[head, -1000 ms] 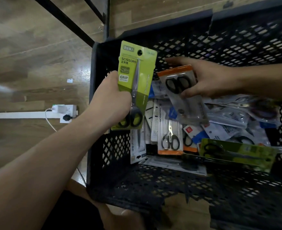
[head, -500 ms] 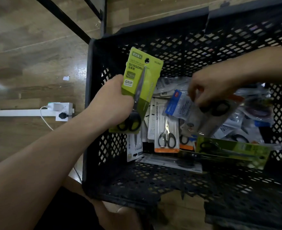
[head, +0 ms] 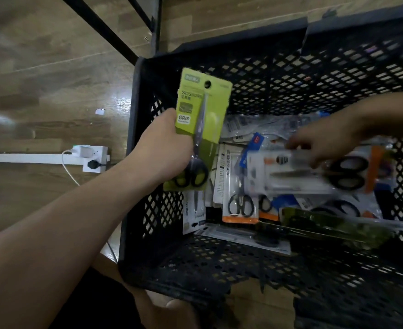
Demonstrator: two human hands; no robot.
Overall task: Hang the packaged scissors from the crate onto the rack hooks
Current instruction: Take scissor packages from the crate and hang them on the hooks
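A black mesh crate stands on the floor with several packaged scissors piled inside. My left hand grips a green-carded pack of scissors upright over the crate's left side, hang hole at the top. My right hand reaches in from the right and pinches a clear pack with black-handled scissors and an orange edge, held flat and blurred above the pile. Another green pack lies low in the pile. The rack hooks are out of view.
Wooden floor lies to the left, with a white power strip and charger. Black metal frame bars cross the floor beyond the crate's far left corner. My knee and a toe show below the crate's near edge.
My right hand put the orange-topped pack down into the pile and now holds a clear orange-edged pack flat above it. My left hand kept its green pack almost still.
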